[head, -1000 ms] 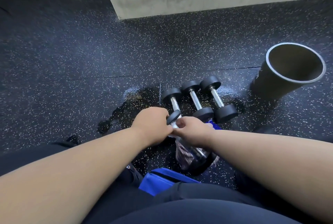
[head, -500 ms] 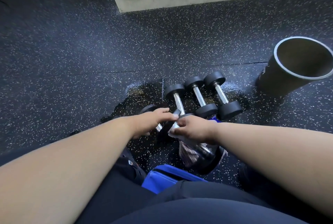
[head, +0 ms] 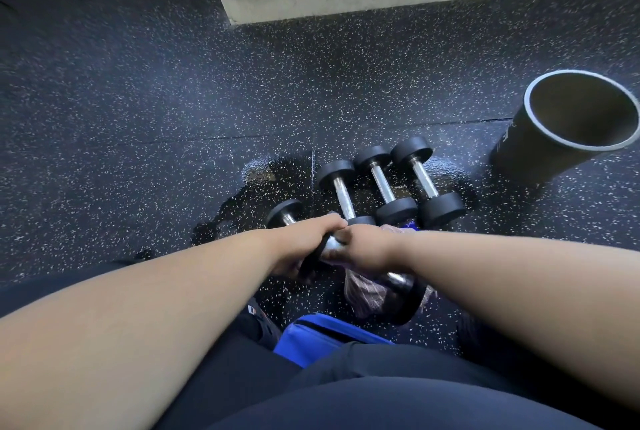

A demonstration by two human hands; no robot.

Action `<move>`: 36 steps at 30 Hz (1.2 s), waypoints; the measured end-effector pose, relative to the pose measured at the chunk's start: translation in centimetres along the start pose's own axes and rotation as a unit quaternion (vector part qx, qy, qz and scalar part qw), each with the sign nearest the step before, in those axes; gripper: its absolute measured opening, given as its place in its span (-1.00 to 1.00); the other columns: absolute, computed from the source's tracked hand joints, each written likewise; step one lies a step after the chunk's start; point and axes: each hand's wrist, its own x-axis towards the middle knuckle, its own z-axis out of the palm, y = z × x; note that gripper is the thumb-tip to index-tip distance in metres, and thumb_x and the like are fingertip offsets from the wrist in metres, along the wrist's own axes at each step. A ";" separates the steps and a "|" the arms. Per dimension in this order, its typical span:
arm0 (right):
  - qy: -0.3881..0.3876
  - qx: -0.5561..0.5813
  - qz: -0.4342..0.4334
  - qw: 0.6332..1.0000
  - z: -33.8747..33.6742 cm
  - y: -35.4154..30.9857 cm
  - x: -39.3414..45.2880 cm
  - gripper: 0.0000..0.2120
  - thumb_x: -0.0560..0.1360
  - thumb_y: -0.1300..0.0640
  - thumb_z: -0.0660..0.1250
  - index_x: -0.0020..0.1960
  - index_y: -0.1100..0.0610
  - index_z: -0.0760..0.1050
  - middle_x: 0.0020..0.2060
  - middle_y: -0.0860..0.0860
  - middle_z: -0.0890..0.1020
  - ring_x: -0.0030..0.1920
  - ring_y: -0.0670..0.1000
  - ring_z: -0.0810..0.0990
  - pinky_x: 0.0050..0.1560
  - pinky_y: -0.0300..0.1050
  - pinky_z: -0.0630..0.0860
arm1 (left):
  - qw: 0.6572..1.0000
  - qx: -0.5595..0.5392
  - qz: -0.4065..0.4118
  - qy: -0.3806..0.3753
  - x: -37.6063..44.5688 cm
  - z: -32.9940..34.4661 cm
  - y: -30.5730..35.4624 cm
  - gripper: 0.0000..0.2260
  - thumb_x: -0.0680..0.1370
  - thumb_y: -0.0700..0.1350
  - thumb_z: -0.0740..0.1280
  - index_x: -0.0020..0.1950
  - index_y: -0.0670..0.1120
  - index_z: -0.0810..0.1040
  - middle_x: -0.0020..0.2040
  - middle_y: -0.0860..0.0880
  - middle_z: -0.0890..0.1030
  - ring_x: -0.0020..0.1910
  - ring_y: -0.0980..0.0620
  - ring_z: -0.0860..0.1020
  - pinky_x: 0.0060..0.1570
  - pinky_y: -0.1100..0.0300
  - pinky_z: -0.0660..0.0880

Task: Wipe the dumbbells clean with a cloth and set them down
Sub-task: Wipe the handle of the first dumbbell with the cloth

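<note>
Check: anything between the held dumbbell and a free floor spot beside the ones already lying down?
Nothing visible. Left hand and right hand hold the dumbbell above the floor. Four dumbbells lie ahead; the speckled floor left of them looks open, though wet. The black cylinder stands well right.

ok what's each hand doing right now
left hand: grips one end of the held dumbbell.
right hand: holds the cloth round that dumbbell's handle.

The left hand and right hand cover most of the held dumbbell; their fingers are hidden. The cloth below the right hand is blurred.
</note>
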 end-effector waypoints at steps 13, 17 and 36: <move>0.014 -0.135 -0.057 0.989 1.0 -1.7 -0.8 -0.77 0.71 0.18 0.18 -0.05 0.13 0.56 -0.06 0.15 0.61 -0.07 0.11 0.51 -0.10 -0.16 0.27 | 0.999 0.015 0.047 0.014 0.8 0.5 0.3 -0.38 0.68 0.22 0.26 -0.56 0.02 0.51 -0.50 0.08 0.46 -0.58 0.10 0.41 -0.35 0.20 0.29; -0.002 0.136 0.008 0.991 -0.4 -0.4 -0.5 -0.88 0.60 0.11 0.41 0.04 0.17 0.61 -0.19 0.02 0.65 -0.14 0.04 0.61 -0.10 -0.38 0.55 | 0.998 0.000 0.058 0.023 0.5 0.5 0.6 -0.47 0.69 0.17 0.30 -0.45 -0.01 0.57 -0.49 0.01 0.50 -0.59 0.06 0.44 -0.52 0.35 0.32; 0.040 -0.118 -0.042 0.991 1.2 -0.8 -0.6 -0.87 0.66 0.07 0.28 0.16 0.06 0.54 0.00 0.03 0.67 -0.03 0.06 0.65 -0.04 -0.10 0.51 | 0.999 -0.029 0.001 0.024 1.1 0.2 -0.4 -0.50 0.54 0.36 0.35 -0.41 0.03 0.51 -0.40 0.01 0.51 -0.46 0.02 0.44 -0.33 0.15 0.26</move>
